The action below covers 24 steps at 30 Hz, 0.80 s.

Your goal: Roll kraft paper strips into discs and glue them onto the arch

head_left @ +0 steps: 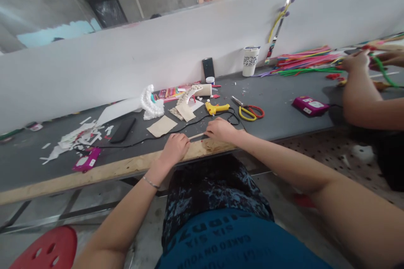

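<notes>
A thin pale strip (pixel 197 136) stretches between my hands at the wooden front edge of the table. My left hand (pixel 176 146) has its fingers closed over the strip's left end, and my right hand (pixel 219 129) is closed over its right end; the fingertips are partly hidden. Just beyond them lies a flat beige cardboard piece (pixel 162 126) beside a black cord. Farther back are a yellow glue gun (pixel 217 108), scissors (pixel 249 112) with red and yellow handles, and a curved piece covered with small beige bits (pixel 186 100).
White paper scraps (pixel 78 138), a black phone (pixel 123 130) and a magenta box (pixel 86 160) lie to the left. Toward the right are another magenta box (pixel 310 106), a white cup (pixel 251 61) and colourful pipe cleaners (pixel 306 61). A co-worker's hands (pixel 360 59) hold a green strand.
</notes>
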Tool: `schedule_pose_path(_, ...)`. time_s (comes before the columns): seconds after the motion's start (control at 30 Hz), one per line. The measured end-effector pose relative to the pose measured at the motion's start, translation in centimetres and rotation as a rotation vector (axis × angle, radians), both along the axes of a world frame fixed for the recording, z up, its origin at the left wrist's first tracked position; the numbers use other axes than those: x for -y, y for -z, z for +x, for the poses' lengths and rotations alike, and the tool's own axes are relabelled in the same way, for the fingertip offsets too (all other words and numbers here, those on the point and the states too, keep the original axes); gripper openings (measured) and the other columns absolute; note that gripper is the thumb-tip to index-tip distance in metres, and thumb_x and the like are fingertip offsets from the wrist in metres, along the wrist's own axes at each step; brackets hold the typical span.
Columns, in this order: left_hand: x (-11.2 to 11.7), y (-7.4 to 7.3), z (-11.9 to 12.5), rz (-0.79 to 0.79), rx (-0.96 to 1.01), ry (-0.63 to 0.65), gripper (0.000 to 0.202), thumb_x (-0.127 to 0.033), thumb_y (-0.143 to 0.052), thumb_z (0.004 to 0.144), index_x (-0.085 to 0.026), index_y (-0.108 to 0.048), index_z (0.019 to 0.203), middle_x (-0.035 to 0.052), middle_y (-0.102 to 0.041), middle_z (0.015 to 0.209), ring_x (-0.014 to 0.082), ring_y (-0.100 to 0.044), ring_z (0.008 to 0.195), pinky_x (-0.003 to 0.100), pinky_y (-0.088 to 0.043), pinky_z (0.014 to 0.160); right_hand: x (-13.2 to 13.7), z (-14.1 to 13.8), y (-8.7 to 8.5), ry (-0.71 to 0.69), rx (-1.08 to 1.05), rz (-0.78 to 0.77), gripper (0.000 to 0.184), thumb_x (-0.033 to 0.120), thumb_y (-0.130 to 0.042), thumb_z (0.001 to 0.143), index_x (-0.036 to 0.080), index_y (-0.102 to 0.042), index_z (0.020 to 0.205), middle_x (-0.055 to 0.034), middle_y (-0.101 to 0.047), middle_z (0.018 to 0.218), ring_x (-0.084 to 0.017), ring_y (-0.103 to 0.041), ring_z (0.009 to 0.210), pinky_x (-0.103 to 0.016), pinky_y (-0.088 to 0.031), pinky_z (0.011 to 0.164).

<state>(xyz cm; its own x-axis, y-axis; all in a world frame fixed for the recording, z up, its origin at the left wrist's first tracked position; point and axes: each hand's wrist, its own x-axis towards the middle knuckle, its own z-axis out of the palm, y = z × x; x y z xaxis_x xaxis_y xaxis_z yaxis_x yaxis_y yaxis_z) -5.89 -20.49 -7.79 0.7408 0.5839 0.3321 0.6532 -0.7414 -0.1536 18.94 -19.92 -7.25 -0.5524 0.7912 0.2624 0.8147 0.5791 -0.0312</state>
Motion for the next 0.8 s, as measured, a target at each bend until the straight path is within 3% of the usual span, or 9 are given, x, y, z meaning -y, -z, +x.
schedule_pose_path(0.13, -0.5, 0.0, 1.2, 0.004, 0.029, -0.072, 0.032, -0.029, -0.042, 0.098, -0.017, -0.065, 0.079, 0.0095, -0.065, 0.08, 0.0229, -0.059, 0.084, 0.043, -0.038, 0.086, -0.9, -0.6, -0.3, 0.083, -0.047, -0.071, 0.021, 0.03, -0.059, 0.089, 0.014, -0.073, 0.087, -0.0115, -0.073, 0.088, -0.021, -0.063, 0.08, -0.03, -0.036, 0.073)
schedule_pose_path(0.27, -0.8, 0.0, 1.8, -0.014, 0.083, -0.121, 0.022, -0.024, -0.044, 0.096, -0.022, -0.065, 0.091, 0.0068, -0.068, 0.081, 0.0215, -0.06, 0.083, 0.043, -0.034, 0.092, -1.8, -0.4, -0.4, 0.123, -0.089, -0.162, 0.015, 0.029, -0.064, 0.086, 0.018, -0.074, 0.087, -0.0053, -0.075, 0.085, -0.018, -0.064, 0.077, -0.026, -0.036, 0.063)
schedule_pose_path(0.43, -0.9, -0.2, 1.9, -0.048, 0.112, -0.167, 0.017, -0.022, -0.053, 0.092, -0.022, -0.066, 0.082, 0.0055, -0.069, 0.081, 0.022, -0.059, 0.083, 0.043, -0.031, 0.089, -2.7, 0.0, -0.6, 0.122, -0.112, -0.237, 0.028, 0.042, -0.064, 0.085, 0.019, -0.074, 0.074, -0.0024, -0.071, 0.069, -0.015, -0.06, 0.062, -0.025, -0.032, 0.055)
schedule_pose_path(0.63, -1.1, -0.2, 1.7, -0.07, 0.114, -0.197, 0.014, -0.026, -0.058, 0.09, -0.021, -0.066, 0.08, 0.0048, -0.069, 0.083, 0.0227, -0.058, 0.086, 0.041, -0.031, 0.083, -1.9, 0.1, 0.5, 0.071, -0.16, -0.151, 0.021, 0.034, -0.066, 0.085, 0.016, -0.071, 0.077, -0.0064, -0.072, 0.077, -0.018, -0.062, 0.075, -0.028, -0.034, 0.072)
schedule_pose_path(0.8, -0.6, 0.3, 1.6, -0.068, 0.123, -0.172, 0.016, -0.026, -0.054, 0.093, -0.025, -0.069, 0.098, 0.0052, -0.068, 0.094, 0.0224, -0.057, 0.094, 0.041, -0.03, 0.083, -1.0, 0.4, 2.0, 0.057, -0.262, -0.042, 0.019, 0.029, -0.058, 0.091, 0.015, -0.068, 0.084, -0.0086, -0.071, 0.085, -0.02, -0.062, 0.085, -0.031, -0.032, 0.084)
